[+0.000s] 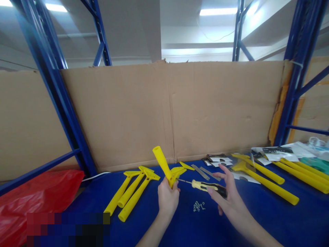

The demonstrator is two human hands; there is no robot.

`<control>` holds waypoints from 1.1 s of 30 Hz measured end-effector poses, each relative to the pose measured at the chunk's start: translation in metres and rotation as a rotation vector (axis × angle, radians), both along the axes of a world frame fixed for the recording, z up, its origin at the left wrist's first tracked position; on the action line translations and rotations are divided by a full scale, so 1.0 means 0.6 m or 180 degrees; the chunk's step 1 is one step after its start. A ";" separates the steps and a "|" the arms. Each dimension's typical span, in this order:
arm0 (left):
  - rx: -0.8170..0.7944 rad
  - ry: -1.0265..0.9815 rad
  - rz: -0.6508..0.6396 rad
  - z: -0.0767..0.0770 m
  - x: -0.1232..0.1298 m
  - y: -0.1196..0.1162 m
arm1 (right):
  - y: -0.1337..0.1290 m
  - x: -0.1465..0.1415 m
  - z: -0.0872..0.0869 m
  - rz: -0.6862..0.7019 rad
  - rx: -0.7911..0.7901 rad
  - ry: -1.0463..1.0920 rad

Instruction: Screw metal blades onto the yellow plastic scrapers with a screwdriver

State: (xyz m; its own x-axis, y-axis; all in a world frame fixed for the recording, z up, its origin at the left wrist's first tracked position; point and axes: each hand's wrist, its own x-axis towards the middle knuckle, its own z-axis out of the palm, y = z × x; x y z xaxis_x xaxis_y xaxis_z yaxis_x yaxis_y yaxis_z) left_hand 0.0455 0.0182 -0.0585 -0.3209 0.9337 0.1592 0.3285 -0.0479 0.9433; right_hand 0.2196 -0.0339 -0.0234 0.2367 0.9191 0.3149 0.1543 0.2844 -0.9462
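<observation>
Yellow and likely light and stiff, the handle (162,162) suits gripping low, where left hand (168,199) clamps it; right hand's (229,197) fingers spread beside screwdriver (203,185).

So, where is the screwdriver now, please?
In the head view, the screwdriver is right of centre at the right hand, its tip by the yellow tool in the left hand.

A free path runs between 3 yellow T-shaped handles (136,195) and the left hand (168,197); a screwdriver (199,185) bars the gap to the right hand (230,197); loose fasteners (197,205) obstruct nearer; a cardboard panel (115,116) blocks the back.
</observation>
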 end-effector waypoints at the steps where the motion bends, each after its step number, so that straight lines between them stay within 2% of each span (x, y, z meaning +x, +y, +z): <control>1: -0.0010 -0.0041 -0.0006 -0.001 0.001 0.000 | 0.001 0.001 0.001 0.0092 0.0027 0.0123; 3: 0.0009 -0.0046 -0.0044 -0.003 0.004 0.000 | 0.005 0.005 0.000 0.0182 0.0040 0.0154; 7: 0.0094 0.0062 -0.0081 -0.007 0.005 -0.001 | 0.015 0.019 -0.010 0.0049 -0.0210 -0.0319; 13: 0.0027 0.0054 0.0039 -0.004 -0.003 -0.001 | 0.020 0.022 -0.024 0.0319 0.0012 -0.0368; 16: 0.0087 0.0105 0.0010 -0.002 -0.004 -0.001 | 0.015 0.021 -0.023 0.0333 -0.0065 -0.0700; 20: 0.0107 0.0137 0.0090 -0.001 -0.005 -0.001 | 0.008 0.019 -0.020 0.0301 0.0073 -0.0541; 22: 0.0117 0.0174 0.0064 -0.001 -0.005 -0.001 | 0.009 0.021 -0.020 0.0339 0.0102 -0.0701; 24: 0.0135 0.0211 0.0018 -0.001 -0.005 -0.002 | 0.012 0.024 -0.022 0.0283 0.0006 -0.0855; 26: 0.0160 0.0245 0.0028 -0.001 -0.005 -0.002 | 0.014 0.027 -0.022 0.0253 -0.0122 -0.0731; 29: 0.0182 0.0301 0.0042 -0.002 -0.005 -0.003 | 0.014 0.029 -0.020 0.0371 0.0077 -0.0583; 31: 0.0201 0.0360 -0.0021 -0.003 -0.004 -0.003 | 0.014 0.030 -0.019 0.0316 0.0212 -0.0798; 33: 0.0194 0.0423 -0.0042 -0.004 -0.005 -0.003 | 0.015 0.029 -0.020 0.0198 0.0114 -0.0937</control>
